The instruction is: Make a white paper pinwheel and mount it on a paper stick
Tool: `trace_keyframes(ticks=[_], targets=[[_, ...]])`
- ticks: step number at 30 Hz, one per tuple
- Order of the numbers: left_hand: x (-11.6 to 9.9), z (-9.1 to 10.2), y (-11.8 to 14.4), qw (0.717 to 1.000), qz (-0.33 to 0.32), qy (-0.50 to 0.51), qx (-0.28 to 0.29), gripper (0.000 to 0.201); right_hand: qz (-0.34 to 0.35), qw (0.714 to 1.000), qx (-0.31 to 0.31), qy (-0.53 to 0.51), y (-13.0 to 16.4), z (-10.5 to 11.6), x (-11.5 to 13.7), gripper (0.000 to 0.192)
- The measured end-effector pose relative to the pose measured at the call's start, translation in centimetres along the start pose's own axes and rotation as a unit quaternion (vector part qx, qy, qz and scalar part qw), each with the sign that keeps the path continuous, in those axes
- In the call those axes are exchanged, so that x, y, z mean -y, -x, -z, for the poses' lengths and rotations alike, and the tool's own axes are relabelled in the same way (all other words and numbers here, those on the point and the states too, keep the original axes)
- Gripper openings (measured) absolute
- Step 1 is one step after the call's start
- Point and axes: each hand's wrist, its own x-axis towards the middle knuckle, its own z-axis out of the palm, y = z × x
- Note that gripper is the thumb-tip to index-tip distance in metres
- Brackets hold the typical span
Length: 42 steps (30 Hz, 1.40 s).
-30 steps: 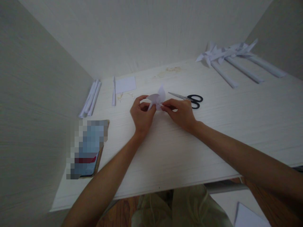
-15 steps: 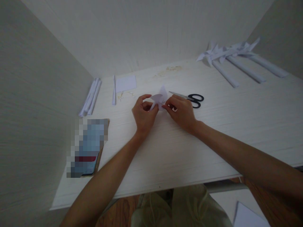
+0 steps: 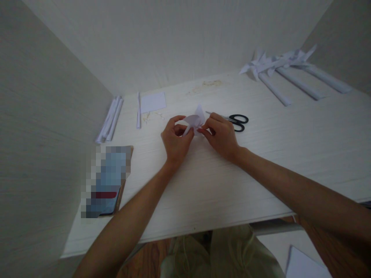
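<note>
Between my hands is a white paper pinwheel (image 3: 192, 120) with curled blades, held just above the table. My left hand (image 3: 177, 138) is closed on its left side, thumb and fingers pinching the paper. At the centre, the fingertips of my right hand (image 3: 220, 134) are pinched together against the folds; whether they grip anything smaller there is hidden. Black-handled scissors (image 3: 240, 119) lie just behind my right hand, their blades partly covered by it.
Several finished pinwheels on rolled paper sticks (image 3: 300, 83) lie at the back right. Rolled paper tubes (image 3: 109, 119), a thin paper roll (image 3: 138, 111) and a white paper square (image 3: 153, 102) lie at the left. A phone (image 3: 111, 179) rests near the left wall.
My right fingertips have shifted slightly at the pinwheel's centre, and the fingers have closed in a little. My left hand keeps its hold. The whole view has drifted slightly.
</note>
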Motion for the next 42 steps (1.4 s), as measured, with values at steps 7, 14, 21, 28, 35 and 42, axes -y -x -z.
trace_keyframes(ticks=[7,14,21,28,35,42], targets=[[-0.06,0.03,-0.01,1.000,-0.003,-0.005,0.000,0.031,-0.020,0.999,0.005,0.025,0.00,-0.14,0.08,0.033],[-0.07,0.00,0.00,1.000,-0.002,-0.008,0.003,0.032,0.002,1.000,0.004,-0.003,-0.09,-0.05,-0.08,0.029],[-0.11,0.04,-0.04,1.000,-0.008,-0.017,0.000,0.031,-0.025,0.999,0.012,0.016,-0.18,-0.16,-0.07,0.031],[-0.19,0.07,-0.02,1.000,0.002,-0.009,0.006,0.030,-0.024,0.999,0.022,-0.003,-0.17,-0.19,-0.32,0.032],[-0.20,0.14,0.02,1.000,0.006,-0.003,0.001,0.030,0.006,0.998,0.008,-0.067,-0.12,-0.24,-0.47,0.018],[-0.29,0.19,-0.11,0.999,0.001,-0.025,-0.021,0.029,0.020,0.997,0.026,-0.067,-0.11,-0.09,-0.07,0.018]])
